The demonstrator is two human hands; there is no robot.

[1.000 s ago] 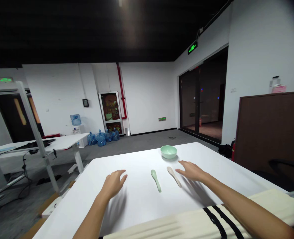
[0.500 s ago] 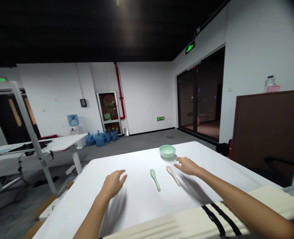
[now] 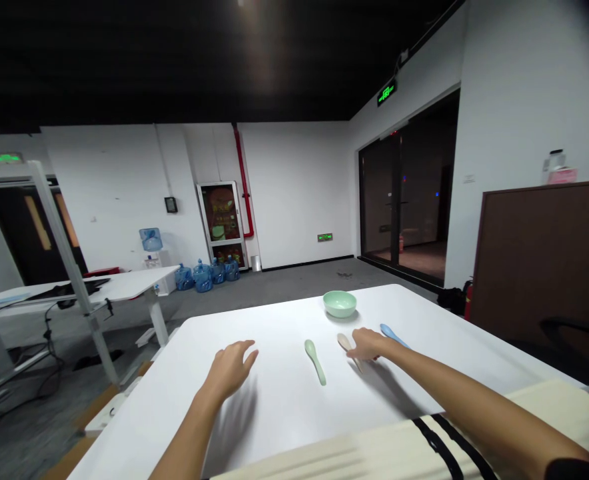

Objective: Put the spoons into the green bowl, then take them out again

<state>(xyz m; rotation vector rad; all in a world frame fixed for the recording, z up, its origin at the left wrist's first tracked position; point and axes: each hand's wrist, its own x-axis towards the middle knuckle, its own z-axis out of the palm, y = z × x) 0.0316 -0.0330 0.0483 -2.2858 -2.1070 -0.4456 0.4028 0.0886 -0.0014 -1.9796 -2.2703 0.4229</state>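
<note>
Right hand point(image 3: 369, 345) has slid inward across the surface since the last view, and its fingers now lie over the stem of a beige soup spoon point(image 3: 344, 343); whether they grip it, I cannot tell. A light-blue soup spoon point(image 3: 392, 335) has come into view just beyond the right wrist. Left hand point(image 3: 230, 369) rests open and palm-down, well apart from the right. Between the hands lies a pale green soup spoon point(image 3: 315, 362), with a pale green bowl point(image 3: 339, 304) farther ahead.

The main risk appears to sit around the right hand: a careless sweep of the forearm could knock the blue spoon, while pressing on the beige spoon's stem could make it skid or spin on the smooth finish. Either spoon could then strike the bowl.

The white surface point(image 3: 284, 417) stands in a dim, white-walled office. Blue water bottles point(image 3: 202, 277) sit on the grey floor point(image 3: 284, 283) beside a glass-fronted cabinet point(image 3: 219, 223), and a glass door point(image 3: 404, 193) and brown partition point(image 3: 544, 250) stand to the right.
</note>
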